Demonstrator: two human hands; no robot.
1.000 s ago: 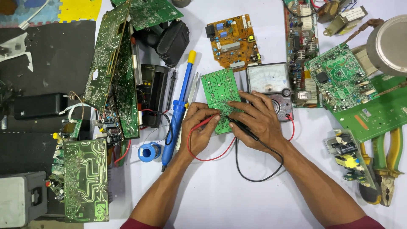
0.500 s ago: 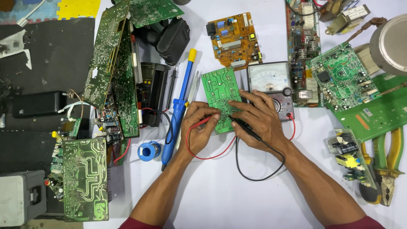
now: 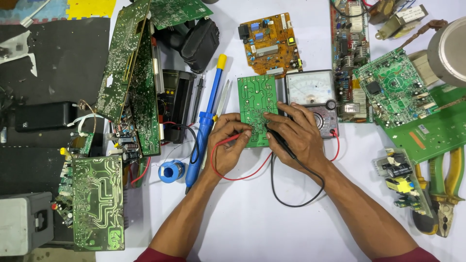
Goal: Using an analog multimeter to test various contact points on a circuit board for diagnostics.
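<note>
The small green circuit board (image 3: 256,107) lies solder-side up at table centre, touching the analog multimeter (image 3: 313,99) at its 3 o'clock. Your left hand (image 3: 229,145) pinches the red probe (image 3: 232,139) onto the board's lower edge; your right hand (image 3: 297,136) grips the black probe (image 3: 281,144). A blue soldering iron (image 3: 206,121) lies at the board's 9 o'clock.

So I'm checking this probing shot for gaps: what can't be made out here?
Head view only:
- Red probe tip: hidden under the left hand fingers.
- Black probe tip: covered by the right hand.
- Meter needle reading: too small.
- Green board lower edge: behind both hands.
- Metal pot: cut by the right edge.
</note>
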